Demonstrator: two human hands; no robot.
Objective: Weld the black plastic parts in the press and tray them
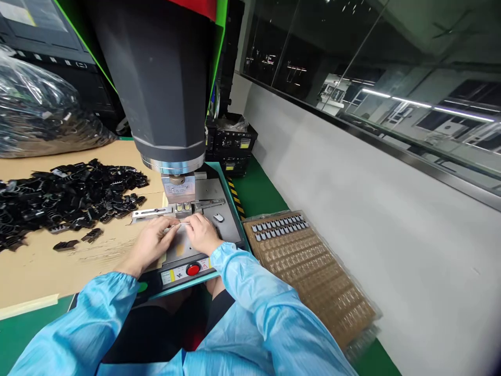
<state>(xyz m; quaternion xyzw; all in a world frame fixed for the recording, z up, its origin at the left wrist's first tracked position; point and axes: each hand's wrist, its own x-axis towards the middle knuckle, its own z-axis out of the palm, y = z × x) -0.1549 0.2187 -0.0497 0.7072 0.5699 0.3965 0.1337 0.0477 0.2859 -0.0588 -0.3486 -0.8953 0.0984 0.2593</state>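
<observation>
Left hand [151, 243]: thumb and forefinger nearly closed, pinching the left end of a thin pale piece [181, 224]. Right hand [201, 235]: fingers curled inward, tips drawn together on the right end of the same piece. The piece lies between the two hands, over the machine's grey plate [230, 227]; its outline is largely covered by the fingertips.

Directions below are taken from that piece. At 12 o'clock, just beyond the fingertips, is a metal holder [148, 213], with the dark machine head [156, 78] above it. Near 3 o'clock, a loose grey clip [218, 218] lies on the plate, near the right hand. Between 5 and 6 o'clock, a red button [193, 269] sits on the front panel.

Further out, at 4 o'clock, is a brown tray [324, 282], two rows of grey clips occupying its far end. Between 9 and 10 o'clock: a heap of black parts [78, 196]. At 10 o'clock, a filled plastic bag [43, 109]; at 1 o'clock, black boxes [233, 141].
</observation>
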